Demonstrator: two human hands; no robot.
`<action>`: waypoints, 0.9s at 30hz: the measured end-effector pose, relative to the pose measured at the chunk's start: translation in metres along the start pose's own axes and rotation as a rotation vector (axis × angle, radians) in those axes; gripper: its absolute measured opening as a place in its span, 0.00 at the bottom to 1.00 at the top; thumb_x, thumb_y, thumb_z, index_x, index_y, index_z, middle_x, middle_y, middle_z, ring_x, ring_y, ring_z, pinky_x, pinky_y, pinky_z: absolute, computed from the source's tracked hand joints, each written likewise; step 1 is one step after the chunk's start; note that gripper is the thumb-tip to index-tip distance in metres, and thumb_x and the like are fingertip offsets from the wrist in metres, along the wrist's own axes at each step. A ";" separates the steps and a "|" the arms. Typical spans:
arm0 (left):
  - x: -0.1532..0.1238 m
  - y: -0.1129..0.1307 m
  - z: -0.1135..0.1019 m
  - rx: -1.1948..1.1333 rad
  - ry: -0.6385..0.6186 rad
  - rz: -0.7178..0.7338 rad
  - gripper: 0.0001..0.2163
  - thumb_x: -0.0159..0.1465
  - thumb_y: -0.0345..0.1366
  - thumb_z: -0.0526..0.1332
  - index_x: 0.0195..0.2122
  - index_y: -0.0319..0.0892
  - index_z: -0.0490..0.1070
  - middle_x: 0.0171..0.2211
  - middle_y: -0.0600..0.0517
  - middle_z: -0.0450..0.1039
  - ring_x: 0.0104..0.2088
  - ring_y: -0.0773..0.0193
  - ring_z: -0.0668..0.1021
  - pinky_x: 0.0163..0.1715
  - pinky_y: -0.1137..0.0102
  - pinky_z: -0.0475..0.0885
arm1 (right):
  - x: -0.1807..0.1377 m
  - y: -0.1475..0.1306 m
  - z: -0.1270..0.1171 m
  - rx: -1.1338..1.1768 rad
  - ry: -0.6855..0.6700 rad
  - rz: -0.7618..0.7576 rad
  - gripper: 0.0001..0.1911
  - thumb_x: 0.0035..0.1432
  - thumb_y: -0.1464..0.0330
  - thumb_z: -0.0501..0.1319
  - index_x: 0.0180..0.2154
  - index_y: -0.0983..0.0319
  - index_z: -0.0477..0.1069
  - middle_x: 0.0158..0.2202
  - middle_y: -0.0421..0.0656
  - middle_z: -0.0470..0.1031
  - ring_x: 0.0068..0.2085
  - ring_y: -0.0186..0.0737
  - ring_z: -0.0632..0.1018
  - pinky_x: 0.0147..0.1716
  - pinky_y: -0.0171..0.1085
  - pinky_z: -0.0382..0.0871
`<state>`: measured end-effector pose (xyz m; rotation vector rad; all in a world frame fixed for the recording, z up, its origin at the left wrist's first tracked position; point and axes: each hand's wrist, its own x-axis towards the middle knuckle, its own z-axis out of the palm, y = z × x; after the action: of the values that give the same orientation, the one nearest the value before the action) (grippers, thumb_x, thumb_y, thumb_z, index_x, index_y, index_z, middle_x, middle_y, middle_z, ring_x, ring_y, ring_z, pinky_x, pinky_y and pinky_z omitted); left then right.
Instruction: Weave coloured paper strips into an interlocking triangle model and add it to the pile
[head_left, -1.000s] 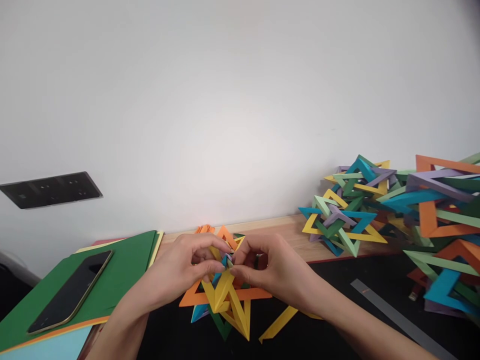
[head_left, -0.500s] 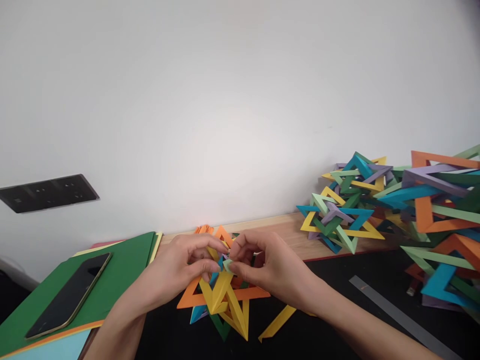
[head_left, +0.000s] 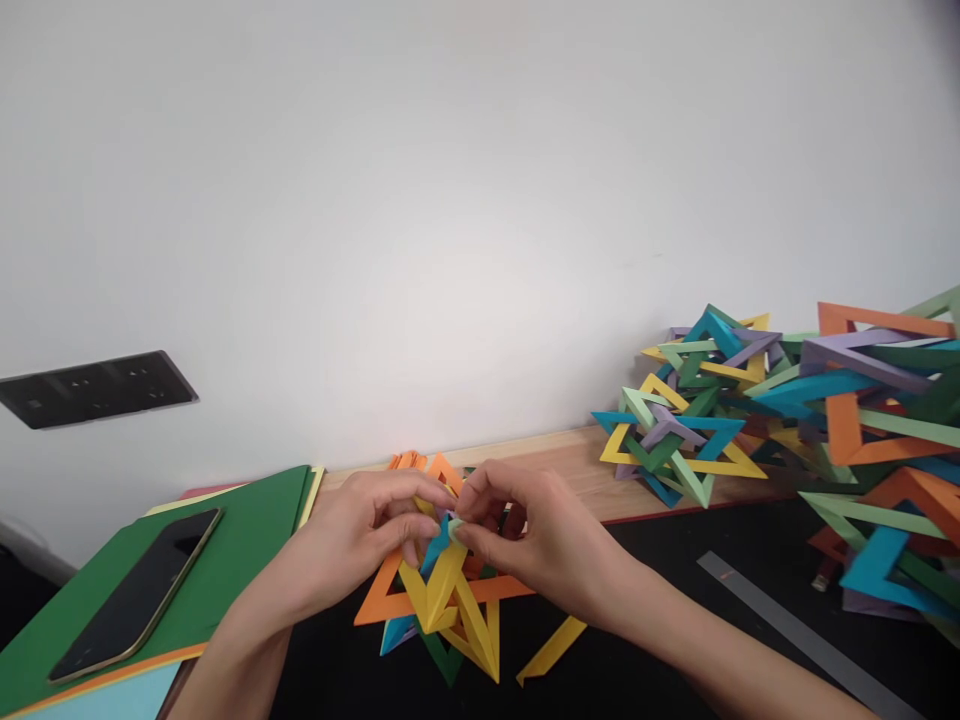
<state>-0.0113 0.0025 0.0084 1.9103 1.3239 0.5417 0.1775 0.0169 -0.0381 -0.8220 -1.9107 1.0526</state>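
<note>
A multicoloured folded-paper star (head_left: 439, 590), with yellow, orange, blue and green strips, rests on the black mat beneath both hands. My left hand (head_left: 360, 535) is closed at the star's upper left, thumb and forefinger pinching near a blue paper strip (head_left: 436, 545). From the right, my right hand (head_left: 525, 530) pinches the tip of a pale green paper strip (head_left: 454, 530) at the star's top. The fingertips of both hands almost meet there and hide part of the joint. A loose folded yellow strip (head_left: 551, 650) lies below my right hand.
Finished paper stars (head_left: 679, 440) are heaped at the right against the wall. A grey ruler (head_left: 795, 630) lies on the black mat (head_left: 660, 560). At the left, a phone (head_left: 139, 590) sits on green paper sheets (head_left: 247, 560). Folded orange strips (head_left: 407, 460) lie behind the star.
The hands stay at the same joint with slight finger shifts. My right fingertips have moved a little left, and more of the blue strip shows between the hands.
</note>
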 end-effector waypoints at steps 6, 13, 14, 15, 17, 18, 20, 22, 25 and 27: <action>-0.001 0.000 0.001 0.035 0.008 -0.040 0.08 0.60 0.36 0.59 0.38 0.42 0.75 0.35 0.51 0.77 0.25 0.68 0.74 0.28 0.72 0.71 | -0.002 -0.002 -0.003 0.073 -0.071 0.034 0.09 0.55 0.73 0.59 0.39 0.59 0.69 0.22 0.34 0.68 0.23 0.29 0.67 0.22 0.28 0.60; 0.000 0.004 0.003 0.114 0.017 -0.031 0.07 0.61 0.36 0.58 0.37 0.43 0.74 0.33 0.52 0.77 0.25 0.68 0.73 0.26 0.73 0.68 | -0.001 0.000 -0.002 0.040 -0.085 0.044 0.11 0.55 0.73 0.58 0.40 0.60 0.74 0.22 0.35 0.68 0.22 0.29 0.65 0.21 0.28 0.57; 0.000 0.005 0.003 0.115 0.015 -0.028 0.07 0.61 0.36 0.58 0.38 0.44 0.74 0.33 0.53 0.77 0.25 0.68 0.73 0.26 0.74 0.68 | -0.001 0.000 -0.002 0.026 -0.077 0.038 0.11 0.55 0.73 0.58 0.40 0.60 0.74 0.22 0.36 0.68 0.22 0.29 0.66 0.21 0.28 0.58; 0.000 0.005 0.003 0.116 0.012 -0.025 0.07 0.62 0.36 0.58 0.38 0.44 0.74 0.33 0.53 0.76 0.25 0.68 0.73 0.26 0.74 0.67 | -0.001 0.000 -0.001 0.012 -0.067 0.029 0.11 0.55 0.74 0.58 0.40 0.60 0.74 0.22 0.36 0.69 0.22 0.29 0.66 0.22 0.29 0.58; -0.001 0.006 0.003 0.115 0.007 -0.019 0.08 0.62 0.36 0.57 0.39 0.45 0.74 0.34 0.53 0.76 0.26 0.68 0.74 0.27 0.73 0.68 | -0.001 0.000 -0.001 -0.016 -0.045 0.008 0.11 0.55 0.74 0.58 0.40 0.60 0.74 0.21 0.36 0.69 0.23 0.30 0.66 0.22 0.29 0.58; -0.001 0.006 0.003 0.110 -0.002 -0.019 0.08 0.62 0.36 0.57 0.39 0.46 0.74 0.34 0.53 0.76 0.26 0.68 0.74 0.28 0.73 0.68 | -0.002 0.000 0.000 -0.024 -0.039 -0.001 0.11 0.55 0.74 0.58 0.40 0.60 0.74 0.21 0.36 0.68 0.22 0.30 0.66 0.22 0.29 0.58; -0.001 0.005 0.002 0.088 -0.022 -0.031 0.08 0.62 0.36 0.57 0.39 0.45 0.74 0.34 0.53 0.76 0.26 0.67 0.74 0.29 0.73 0.69 | -0.002 0.000 -0.001 -0.018 -0.049 -0.008 0.11 0.55 0.74 0.58 0.40 0.60 0.74 0.22 0.36 0.69 0.22 0.29 0.66 0.22 0.29 0.58; -0.001 0.004 0.001 0.069 -0.037 -0.055 0.07 0.61 0.36 0.58 0.39 0.45 0.73 0.32 0.53 0.76 0.26 0.67 0.74 0.29 0.73 0.69 | -0.003 0.000 -0.002 0.004 -0.077 -0.004 0.11 0.55 0.74 0.58 0.40 0.59 0.74 0.22 0.36 0.70 0.23 0.30 0.67 0.22 0.29 0.58; -0.002 0.004 0.001 0.079 -0.029 -0.080 0.07 0.60 0.36 0.59 0.38 0.44 0.73 0.29 0.54 0.75 0.23 0.68 0.72 0.26 0.74 0.67 | -0.003 -0.002 -0.004 0.017 -0.109 0.014 0.10 0.56 0.74 0.58 0.39 0.59 0.74 0.23 0.36 0.71 0.23 0.30 0.68 0.22 0.29 0.59; -0.002 0.005 0.002 0.094 -0.016 -0.074 0.07 0.60 0.37 0.59 0.38 0.44 0.74 0.31 0.53 0.75 0.23 0.68 0.71 0.24 0.74 0.65 | -0.003 -0.003 -0.005 0.009 -0.112 0.026 0.09 0.55 0.73 0.58 0.38 0.59 0.74 0.23 0.36 0.71 0.23 0.30 0.69 0.23 0.29 0.60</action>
<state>-0.0075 -0.0009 0.0111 1.9285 1.4264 0.4323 0.1825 0.0149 -0.0344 -0.7996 -1.9921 1.1436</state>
